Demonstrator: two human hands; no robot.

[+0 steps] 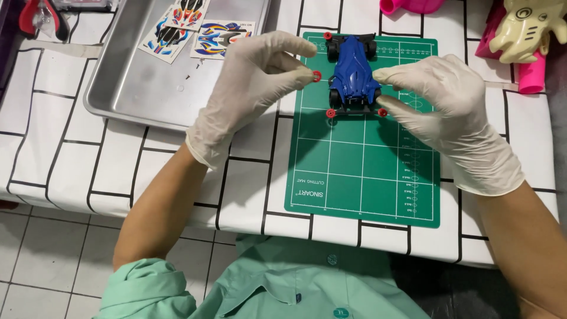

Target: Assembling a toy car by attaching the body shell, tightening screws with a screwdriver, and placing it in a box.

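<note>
Here we see two gloved hands at work over a green cutting mat point(363, 171) that lies on a table point(71, 147) covered in a white cloth with black lines. The left hand point(251, 88) pinches a small red ring point(316, 75) between thumb and forefinger, just beside the left flank of a blue toy car point(353, 71). The right hand point(440, 106) is closed lightly on the car's right side, its fingertips touching the body near the rear wheel. The car stands on the upper part of the mat, with its nose towards the far edge. We note red rollers at its corners: one at the far left point(328, 36), and two at the near end point(331, 113), left and right.

To the left of the mat lies a grey metal tray point(136, 88), which holds sheets of coloured stickers point(195, 26) at its far end. Beyond the tray, at the upper left corner, we make out pliers with red handles point(38, 18). At the upper right stand pink plastic pieces point(528, 77) and a cream-coloured toy figure point(528, 26). Both forearms are bare, and the person wears a pale green shirt point(277, 283).
</note>
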